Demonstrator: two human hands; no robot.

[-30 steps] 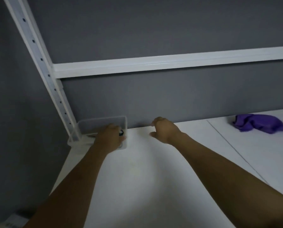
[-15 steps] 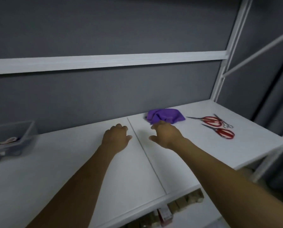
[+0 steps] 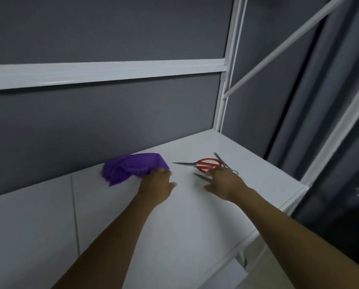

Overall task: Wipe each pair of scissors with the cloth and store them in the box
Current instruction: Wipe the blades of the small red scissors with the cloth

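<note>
Head view — red scissors (image 3: 207, 165) lie blades pointing left.

Storage or work room, white metal rack (image 3: 228, 59), white shelf board (image 3: 174, 226), grey wall (image 3: 112, 122), dark curtain (image 3: 312, 101)

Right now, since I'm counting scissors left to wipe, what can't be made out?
Head view:
Nearer scissors: handles hidden under the right hand; grip unclear.
Small metal scissors: blurred, overlapping the red-handled scissors.
Left hand at the purple cloth: fingertips hidden by its back.
Box: out of frame.
</note>
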